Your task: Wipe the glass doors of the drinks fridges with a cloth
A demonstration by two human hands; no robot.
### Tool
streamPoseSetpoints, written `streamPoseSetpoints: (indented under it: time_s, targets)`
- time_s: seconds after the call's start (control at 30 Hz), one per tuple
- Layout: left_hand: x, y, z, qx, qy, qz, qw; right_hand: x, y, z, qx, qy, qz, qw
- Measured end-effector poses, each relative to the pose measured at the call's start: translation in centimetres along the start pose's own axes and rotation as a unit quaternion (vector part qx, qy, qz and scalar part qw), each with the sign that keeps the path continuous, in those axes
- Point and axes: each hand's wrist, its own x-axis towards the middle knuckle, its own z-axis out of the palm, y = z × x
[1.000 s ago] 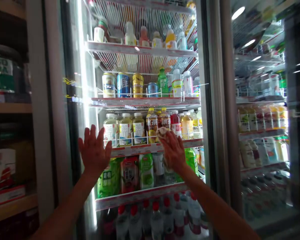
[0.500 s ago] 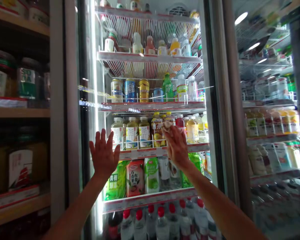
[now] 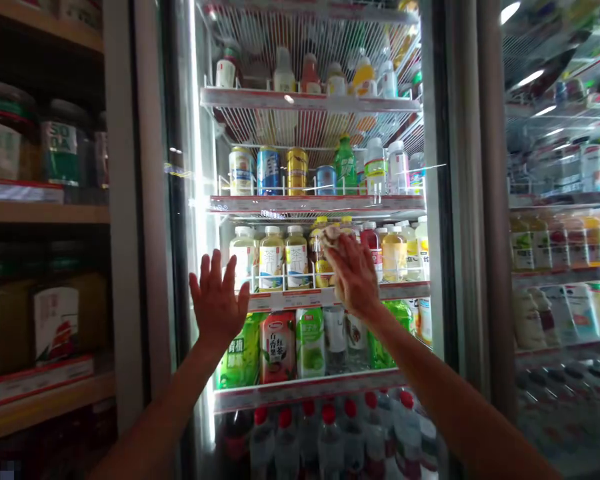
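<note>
My left hand (image 3: 219,303) is raised with its fingers spread flat, seemingly against the glass door (image 3: 310,123) of a lit drinks cooler; nothing is in it. To its right, my right hand (image 3: 356,273) presses a crumpled pale cloth (image 3: 331,235) to the same door, and the fingers cover much of the cloth. Behind the glass, beside the left hand, stand tea bottles with white caps (image 3: 271,260). The cloth and right hand partly hide a bottle with a yellow cap (image 3: 321,221).
Upright metal door frames (image 3: 473,200) flank the pane. On the left, a wooden shelf (image 3: 45,212) carries large jars (image 3: 63,143). At the right is another glass-fronted cooler with bottles (image 3: 557,243). Red-capped bottles (image 3: 329,415) stand low inside the middle cooler. Reflections streak the glass.
The view has shifted, so the shelves sit slightly higher and further right. My right hand and the cloth have slid a little up and left over the glass. My left hand stays in place.
</note>
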Motion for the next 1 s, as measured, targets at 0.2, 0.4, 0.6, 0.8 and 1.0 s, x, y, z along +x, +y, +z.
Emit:
streamPoseSetpoints:
  time_s: [0.2, 0.4, 0.6, 0.8, 1.0]
  targets:
    - [0.0, 0.2, 0.1, 0.033, 0.002, 0.003, 0.999, 1.0, 11.0, -2.1, -0.067, 0.129, 0.281, 0.949]
    - [-0.1, 0.4, -0.1, 0.049, -0.008, 0.007, 0.999, 3.5, 3.3, -0.2, -0.012, 0.039, 0.095, 0.995]
    - [2.2, -1.0, -1.3, 0.049, -0.007, 0.019, 0.999, 2.4, 5.4, -1.5, -0.048, 0.013, 0.107, 0.993]
    - [6.5, -1.6, -0.9, 0.028, -0.001, -0.039, 0.999, 5.4, 7.8, -1.5, -0.065, 0.082, 0.234, 0.967]
    - [6.6, -1.1, -0.7, 0.025, 0.009, -0.028, 0.999, 4.8, 0.4, -0.1, 0.002, -0.056, -0.011, 0.998]
